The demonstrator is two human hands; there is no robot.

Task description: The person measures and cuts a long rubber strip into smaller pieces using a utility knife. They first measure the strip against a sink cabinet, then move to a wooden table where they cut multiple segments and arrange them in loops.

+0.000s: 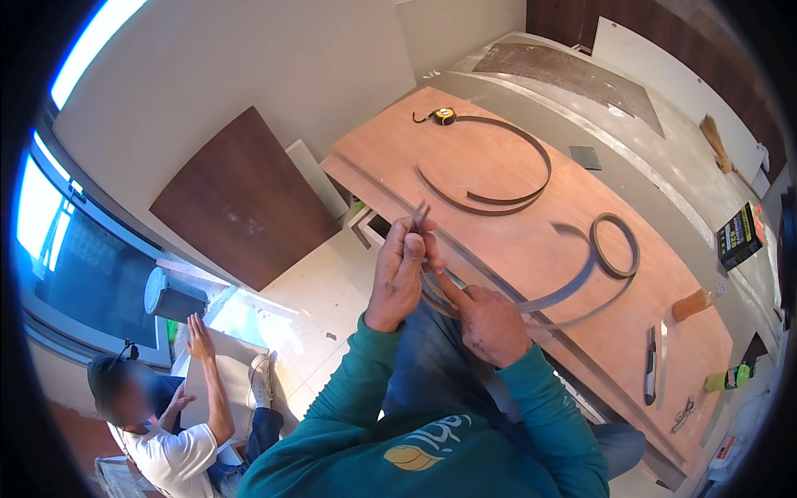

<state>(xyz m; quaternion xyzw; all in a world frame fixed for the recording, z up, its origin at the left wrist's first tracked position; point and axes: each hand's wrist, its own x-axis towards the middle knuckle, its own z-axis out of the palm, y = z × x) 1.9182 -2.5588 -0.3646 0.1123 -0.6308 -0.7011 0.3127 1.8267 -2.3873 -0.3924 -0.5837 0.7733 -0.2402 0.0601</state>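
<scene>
The left hand (397,278) was closed on a flexible strip (573,287), its short end poking up past the thumb and fingertips. The right hand (491,324) sat just beside it, index finger stretched toward the left; whether its curled fingers were clamped on the strip could not be told. Both hands were above the person's lap, along the near edge of the pinkish board (508,251). From the right hand the strip swept over that edge and across the board toward a round coil (615,246), while another bend dipped below the hands. Beyond the left hand, bare board lay as far as a dark curved band (545,162), whose upper end reached the tape measure (444,116). To the right, a utility knife (651,371), an orange bottle (689,306) and a green bottle (730,378) stood or lay near the board's outer edge, leaving a stretch of surface between them and the coil. On the left, tiled floor (299,318) separated the hands from a leaning brown panel (249,195) and a seated co-worker (178,452). The fingers hid the middle of the strip, so how its end joined the lower bend was unclear. The co-worker's legs were partly covered, and the small metal piece (683,415) near the board's corner was too small to identify.
</scene>
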